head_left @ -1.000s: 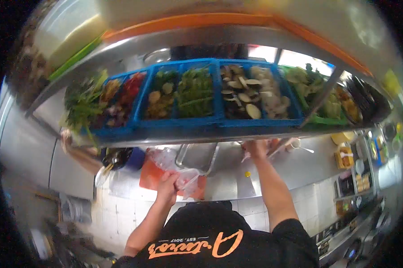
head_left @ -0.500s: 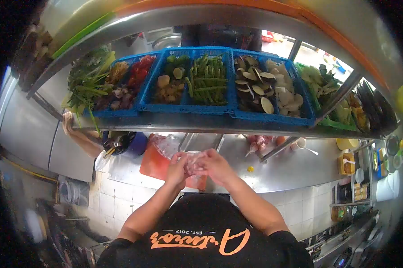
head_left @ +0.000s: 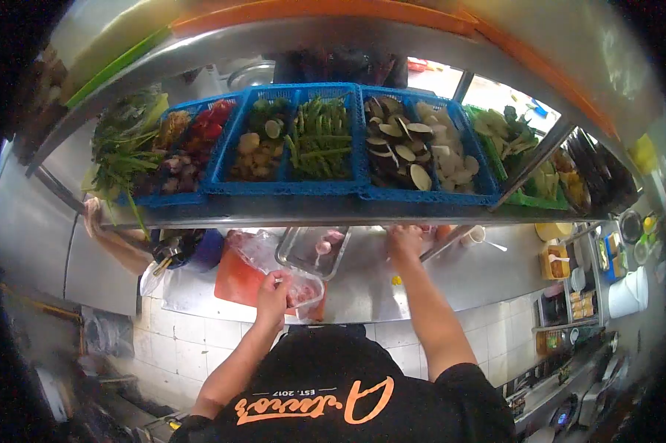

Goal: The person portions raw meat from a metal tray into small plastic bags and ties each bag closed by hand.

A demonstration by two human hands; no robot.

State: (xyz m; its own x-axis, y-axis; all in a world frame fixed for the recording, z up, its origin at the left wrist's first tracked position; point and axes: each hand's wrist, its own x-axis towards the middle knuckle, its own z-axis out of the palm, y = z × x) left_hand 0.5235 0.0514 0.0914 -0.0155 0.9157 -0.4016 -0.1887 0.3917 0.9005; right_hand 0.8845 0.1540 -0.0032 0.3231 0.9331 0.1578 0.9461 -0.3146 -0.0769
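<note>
My left hand is closed on the edge of a clear plastic bag with pinkish meat-like pieces in it. The bag is over an orange-red cutting board. Stretched forward to the shelf's front edge, my right hand is beside the reddish onions; its fingertips are hidden. Between my hands, a metal tray holds a few pinkish-white pieces. Another clear plastic bag lies at the board's back edge.
Blue baskets of cut vegetables line the shelf above the counter. A dark blue container with utensils is at left, near another person's arm. A slanted metal support is right of my hand. A yellow piece lies nearby.
My right hand has let go of the plastic bag and reached forward and right to the onions. My left hand keeps the bag, slightly lower, and more of the metal tray shows.
</note>
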